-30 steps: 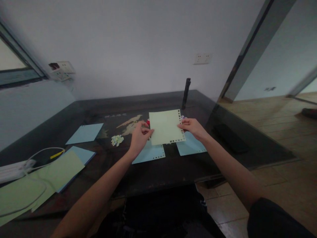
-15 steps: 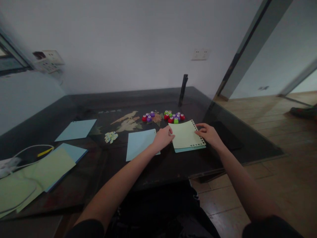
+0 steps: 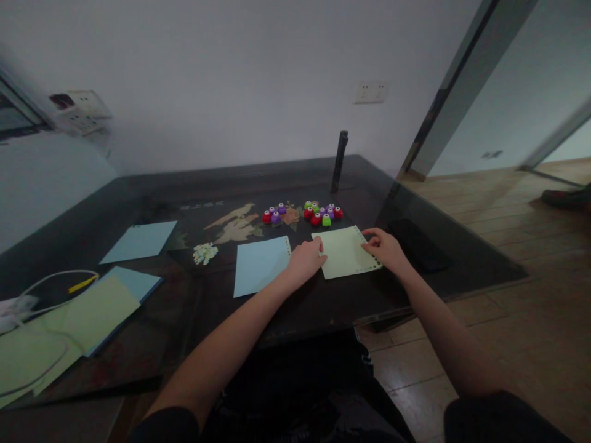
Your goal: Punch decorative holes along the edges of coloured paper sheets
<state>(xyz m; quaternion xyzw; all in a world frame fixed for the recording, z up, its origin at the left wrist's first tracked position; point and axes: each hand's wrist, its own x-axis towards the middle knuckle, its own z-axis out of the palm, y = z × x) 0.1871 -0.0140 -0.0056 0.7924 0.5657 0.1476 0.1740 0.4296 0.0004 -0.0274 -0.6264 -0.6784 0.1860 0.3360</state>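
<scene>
Dark table (image 3: 138, 203), green sheet (image 3: 344, 252) lying flat (perforated right edge), left hand (image 3: 305, 261) and right hand (image 3: 385, 249) pressing it, fingers spread

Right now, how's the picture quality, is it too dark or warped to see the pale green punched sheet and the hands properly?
In the head view the light is dim and flat. The dark glossy table mirrors the wall faintly. The wide lens bends the door frame and far edges. The pale green punched paper sheet is clear enough, with the left hand and right hand resting on its sides; the small colourful punches look soft.
</scene>
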